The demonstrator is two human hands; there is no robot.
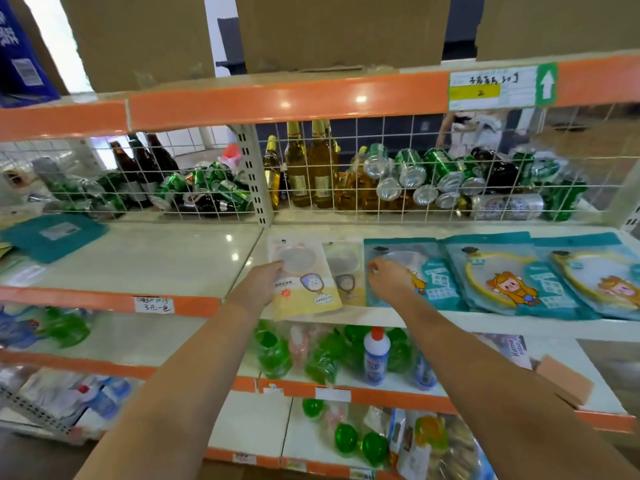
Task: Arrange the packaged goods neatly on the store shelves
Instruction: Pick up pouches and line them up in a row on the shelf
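My left hand (262, 282) grips the left edge of a white-and-yellow flat packet (304, 282) that lies on the white shelf (156, 258), its lower end hanging over the front edge. A second, similar beige packet (346, 271) lies just to its right. My right hand (389, 277) rests, fingers bent, on the left end of a teal packet (405, 271) with a cartoon figure. Two more teal packets (502, 275) (595, 275) lie overlapping to the right. A teal packet (55, 237) sits alone at the far left of the shelf.
A wire grid (346, 174) backs the shelf; behind it stand bottles (304, 164) and lie green cans (433, 171). Cardboard boxes (339, 29) sit on the top shelf. Lower shelves hold green bottles (273, 351), a white-and-blue bottle (376, 355) and bagged goods.
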